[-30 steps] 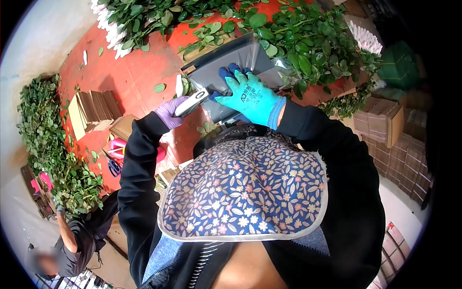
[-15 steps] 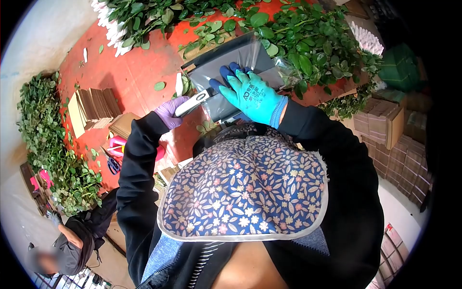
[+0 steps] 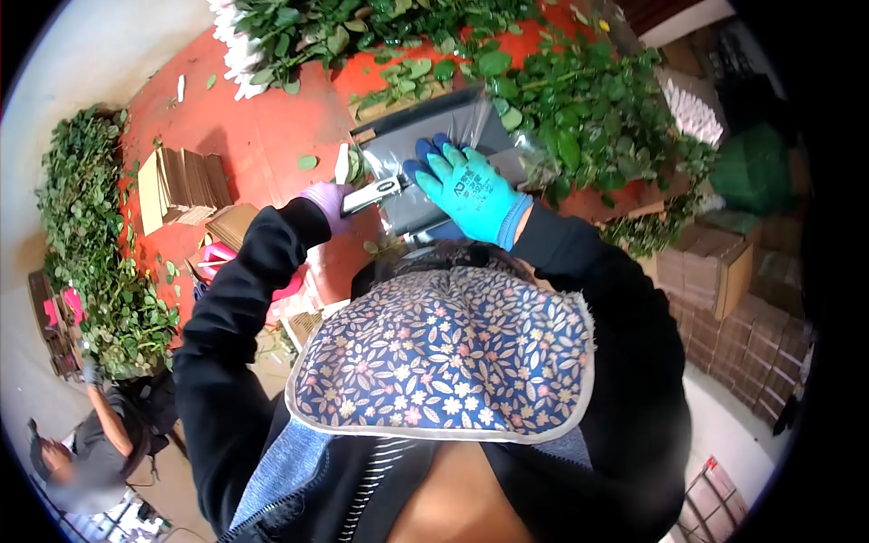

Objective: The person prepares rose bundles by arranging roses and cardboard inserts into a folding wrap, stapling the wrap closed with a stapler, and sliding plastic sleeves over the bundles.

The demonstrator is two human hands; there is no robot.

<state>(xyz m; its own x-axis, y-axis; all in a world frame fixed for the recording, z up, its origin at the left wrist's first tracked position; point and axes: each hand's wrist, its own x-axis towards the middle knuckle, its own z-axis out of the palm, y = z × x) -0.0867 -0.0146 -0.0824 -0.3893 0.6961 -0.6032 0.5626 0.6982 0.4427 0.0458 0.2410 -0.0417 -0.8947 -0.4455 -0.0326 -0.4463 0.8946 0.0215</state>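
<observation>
Gripping a white stapler-like tool (image 3: 369, 195) in the purple-gloved left hand (image 3: 328, 204), closed around its rear end; cannot tell the exact placing of each finger, partly hidden at this angle. Pointing the front end of that tool at the left side of a clear plastic sheet (image 3: 471, 127), just beside the turquoise-gloved right hand (image 3: 471, 195); cannot tell from here about any bite on the plastic. Resting the right hand palm down on the sheet, over a dark grey board (image 3: 421, 210), with dark blue fingertips reaching forward and slightly apart, laid flat rather than grasping.

Working at a red tabletop (image 3: 272, 118), with board and sheet near its close edge, beyond a floral cloth (image 3: 444, 353). Having just left of the board a slim white object (image 3: 342, 165) and, a little farther off, a loose leaf (image 3: 309, 163). Showing farther left an upright row of cardboard pieces (image 3: 195, 185), a lower brown pile (image 3: 233, 224) beside it, and a pink item (image 3: 217, 256) near the black sleeve (image 3: 235, 299).

Facing leafy stems (image 3: 326, 32) with white ends on the far side, and another leafy heap (image 3: 579, 127) just beside the sheet's right end. Seeing, lower left, another person (image 3: 100, 443) beside a long mass of foliage (image 3: 81, 181); far right, stacked brown bundles (image 3: 742, 344).
</observation>
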